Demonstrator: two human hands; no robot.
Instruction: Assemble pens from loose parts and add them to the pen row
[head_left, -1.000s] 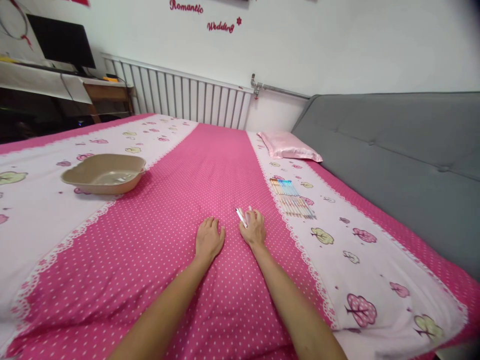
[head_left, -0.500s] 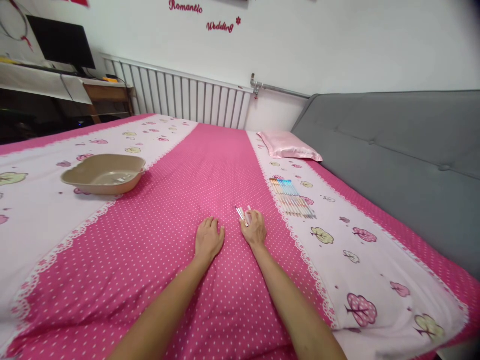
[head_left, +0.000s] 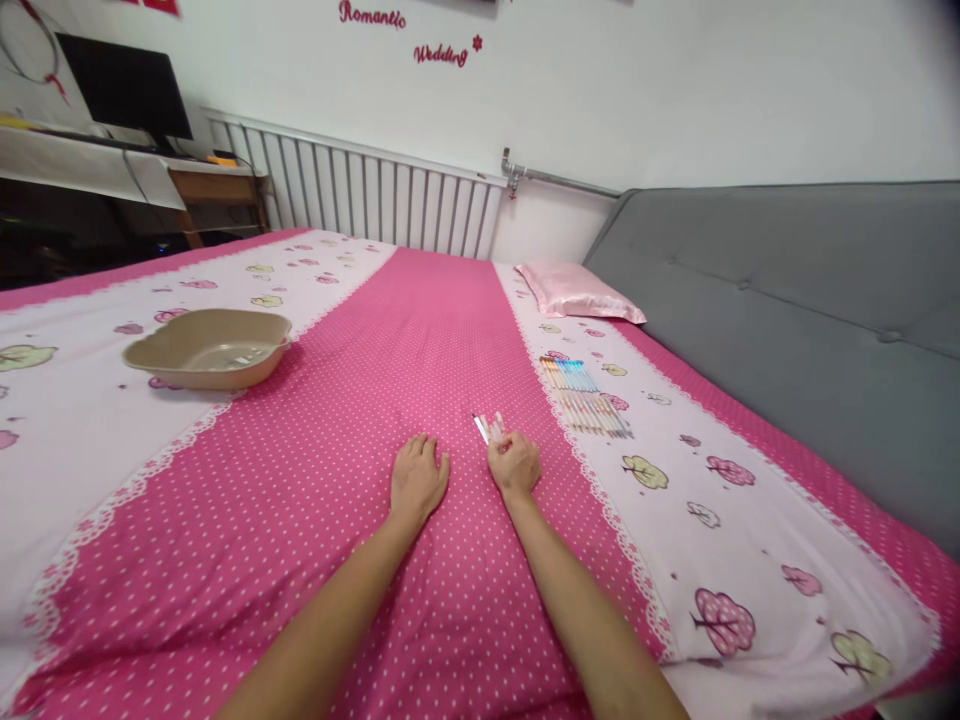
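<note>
Pens [head_left: 481, 430], a small loose bunch, sit at the right hand [head_left: 514, 462] on the pink dotted strip of the bedsheet [head_left: 442, 345], far ends fanned out past the fingers. Change over the last second: right hand slid slightly right and back toward the wearer, fingers more folded; bunch itself barely moved, so more of it shows. Reads as a grip adjustment, with the bunch not yet carried anywhere. Right thumb and forefinger sit close together by the near ends; can't tell if they're pinching a pen or just touching. Left hand [head_left: 418, 475] unchanged: palm down on sheet, thumb held away from fingers, nothing visible in it. Containers: one beige basin [head_left: 187, 379], well off to the left, a few pale shiny bits [head_left: 249, 357] at the bottom, too small to identify. Pen rows [head_left: 574, 376] lie right of the hand, laid side by side, not in any container.
</note>
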